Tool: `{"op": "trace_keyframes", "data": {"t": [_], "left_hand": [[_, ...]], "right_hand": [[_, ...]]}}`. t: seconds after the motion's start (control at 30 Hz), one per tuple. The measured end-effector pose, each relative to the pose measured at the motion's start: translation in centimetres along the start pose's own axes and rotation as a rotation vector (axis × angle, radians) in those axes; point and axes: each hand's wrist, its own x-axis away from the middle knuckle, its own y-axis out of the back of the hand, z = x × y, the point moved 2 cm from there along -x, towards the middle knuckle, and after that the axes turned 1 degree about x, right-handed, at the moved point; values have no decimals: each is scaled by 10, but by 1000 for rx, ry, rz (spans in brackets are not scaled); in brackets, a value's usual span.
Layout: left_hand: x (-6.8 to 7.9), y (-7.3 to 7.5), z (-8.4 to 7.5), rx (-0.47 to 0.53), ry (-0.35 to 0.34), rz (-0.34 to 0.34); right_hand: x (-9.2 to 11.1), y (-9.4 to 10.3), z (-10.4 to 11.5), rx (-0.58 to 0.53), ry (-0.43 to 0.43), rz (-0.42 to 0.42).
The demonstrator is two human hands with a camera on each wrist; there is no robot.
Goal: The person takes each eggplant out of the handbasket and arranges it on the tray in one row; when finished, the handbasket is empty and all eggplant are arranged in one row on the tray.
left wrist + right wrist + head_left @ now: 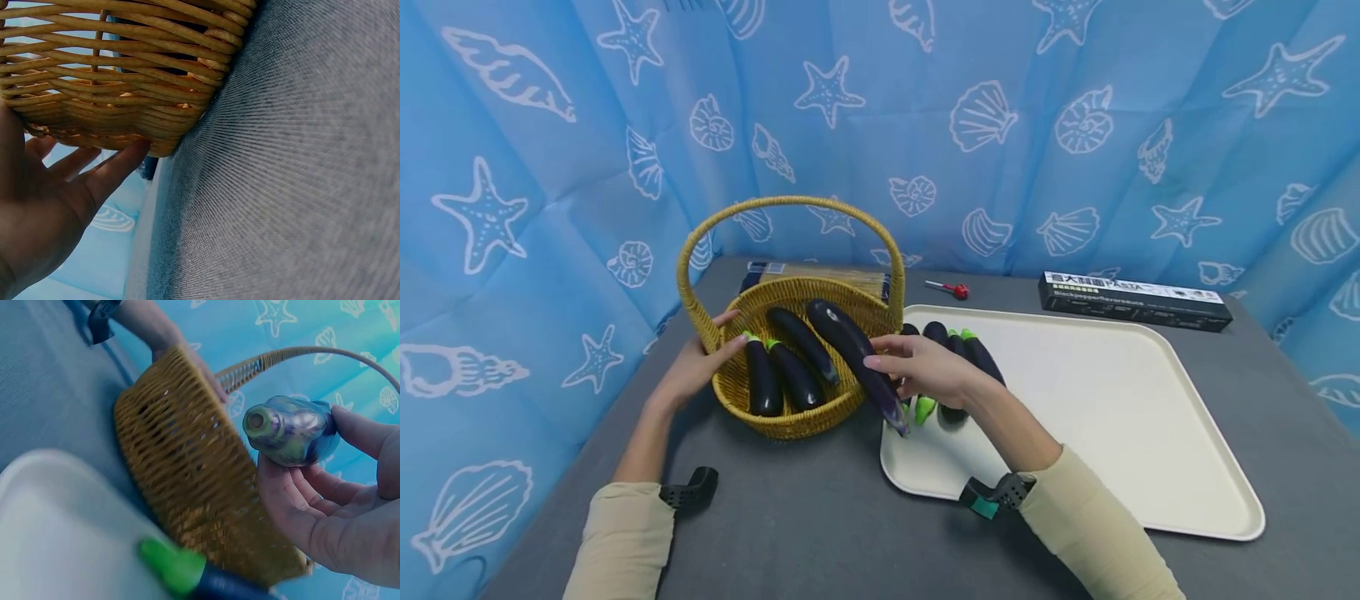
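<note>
My right hand (928, 367) holds a dark purple eggplant (853, 346) between thumb and fingers, above the right rim of the yellow wicker basket (805, 429). In the right wrist view the stem end of this eggplant (281, 428) points at the camera. The left hand (696, 367) grips the basket's left rim beside the handle base, its thumb over the edge. In the left wrist view its fingers (112, 175) lie along the outer wicker wall. Three eggplants lie in the basket, one of them a green-capped eggplant (763, 383) at the left.
A white tray (1120, 417) stands right of the basket, with several eggplants (985, 358) at its left end, partly behind my right hand. Farther back are a red lollipop (958, 291), a black pasta box (1135, 302) and a pack of noodles (850, 279) behind the basket.
</note>
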Motion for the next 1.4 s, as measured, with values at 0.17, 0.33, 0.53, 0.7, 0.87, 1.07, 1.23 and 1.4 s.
{"op": "trace_keyframes", "data": {"t": [0.17, 0.33, 0.53, 0.7, 0.87, 1.07, 1.23, 1.4], "left_hand": [[1, 1, -1, -2, 5, 0], [1, 1, -2, -6, 1, 3], [0, 1, -3, -7, -10, 5], [-1, 1, -4, -16, -4, 11], [1, 1, -5, -6, 7, 14], [1, 1, -6, -4, -5, 14], [2, 0, -5, -3, -14, 10], [8, 0, -20, 4, -8, 28]], "right_hand": [[19, 14, -17, 18, -8, -7], [35, 30, -32, 18, -24, -33], [53, 51, -44, -9, -45, -69], [67, 68, -45, -37, -13, -108], [80, 84, -45, -53, 30, -158], [89, 103, -50, -91, 22, -248], [93, 117, -58, -79, -6, -333], [94, 126, -69, -12, -62, -377]]}}
